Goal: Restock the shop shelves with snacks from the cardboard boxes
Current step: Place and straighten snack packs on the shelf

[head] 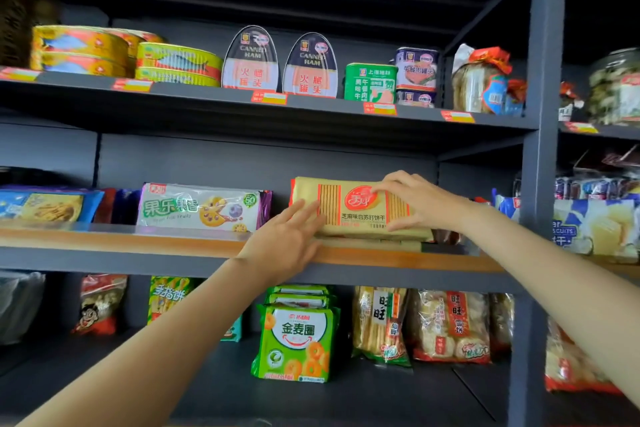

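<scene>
Step in hand, as I'm reading it: seating a gold sesame soda cracker pack point(360, 210) on the middle shelf point(138, 243), right of the pale fruit-biscuit pack point(202, 206) w/ a gap between them. The cracker pack is sitting on top of what looks like at least 1 more of the same kind, just behind the shelf's front lip.

Right hand point(420, 201) is gripping the pack's right part, fingers curling over the top edge & front face, thumb underneath near the bottom edge. Left hand point(289, 239) is lying flat, fingers straight & close together, fingertips pressing the pack's lower-left front.

Pack's long axis is running left-right, parallel to the shelf edge; printed face is pointing out toward the aisle, text upright, top leaning slightly back.

Next move prob. calls for nudging it back & squaring it w/ the pack below, then letting go w/ both hands w/o tipping the stack. No cardboard box is showing in view, so fetching the next pack means turning away.
</scene>
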`<state>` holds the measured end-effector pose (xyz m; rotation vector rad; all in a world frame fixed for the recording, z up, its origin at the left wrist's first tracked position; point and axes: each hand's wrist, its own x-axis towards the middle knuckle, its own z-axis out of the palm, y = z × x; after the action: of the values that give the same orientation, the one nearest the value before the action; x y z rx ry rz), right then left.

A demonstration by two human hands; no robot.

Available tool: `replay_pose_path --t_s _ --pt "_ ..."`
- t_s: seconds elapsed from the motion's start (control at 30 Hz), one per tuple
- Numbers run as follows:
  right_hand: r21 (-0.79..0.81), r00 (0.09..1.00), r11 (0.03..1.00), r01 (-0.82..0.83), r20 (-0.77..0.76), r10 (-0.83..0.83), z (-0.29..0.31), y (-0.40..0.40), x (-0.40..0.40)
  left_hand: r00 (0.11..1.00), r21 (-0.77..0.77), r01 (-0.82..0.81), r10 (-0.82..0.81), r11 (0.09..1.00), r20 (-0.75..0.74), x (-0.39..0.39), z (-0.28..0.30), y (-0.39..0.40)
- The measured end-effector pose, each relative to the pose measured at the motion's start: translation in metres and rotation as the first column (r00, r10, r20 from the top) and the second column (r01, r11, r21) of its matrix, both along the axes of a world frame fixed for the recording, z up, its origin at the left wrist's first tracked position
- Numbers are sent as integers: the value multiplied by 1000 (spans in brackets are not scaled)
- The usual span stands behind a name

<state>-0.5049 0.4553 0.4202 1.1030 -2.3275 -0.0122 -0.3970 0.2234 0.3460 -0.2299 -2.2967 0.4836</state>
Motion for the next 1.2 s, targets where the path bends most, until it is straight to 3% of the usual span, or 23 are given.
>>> replay_pose_path --t_s 0.03,0.17,0.3,0.43,0.57,0.77,0.87,1.0,1.1,1.2 --pt "10 1000 1000 -6 12 6 1 1 1 997 51 -25 21 998 73 -2 -1 0" --pt "15 1000 1000 -7 -4 8 -4 -1 1 999 119 -23 17 993 46 -5 -6 2" --pt "43 999 999 -19 -49 21 -13 0 -2 999 97 -24 28 995 -34 -2 -16 8" --pt "147 984 989 -5 -177 32 -4 -7 2 991 101 -129 127 986 29 4 -14 26" --pt "116 995 992 -47 -86 57 -4 -8 9 983 167 -185 180 968 44 3 -20 48" --pt "136 997 988 -70 -3 71 -9 5 1 967 133 -255 252 958 39 1 -29 51" --pt "59 1000 998 -19 -10 20 -14 9 -3 957 129 -289 285 949 49 -1 -28 53" --pt "65 1000 998 24 9 -25 -18 9 3 981 198 -179 191 964 -44 -4 -36 52" --pt "51 997 996 70 11 -70 -14 -1 18 986 343 -72 118 937 -114 11 -46 45" --pt "-121 980 989 -81 -192 57 -38 -23 42 957 432 51 79 900 -278 48 -88 35"
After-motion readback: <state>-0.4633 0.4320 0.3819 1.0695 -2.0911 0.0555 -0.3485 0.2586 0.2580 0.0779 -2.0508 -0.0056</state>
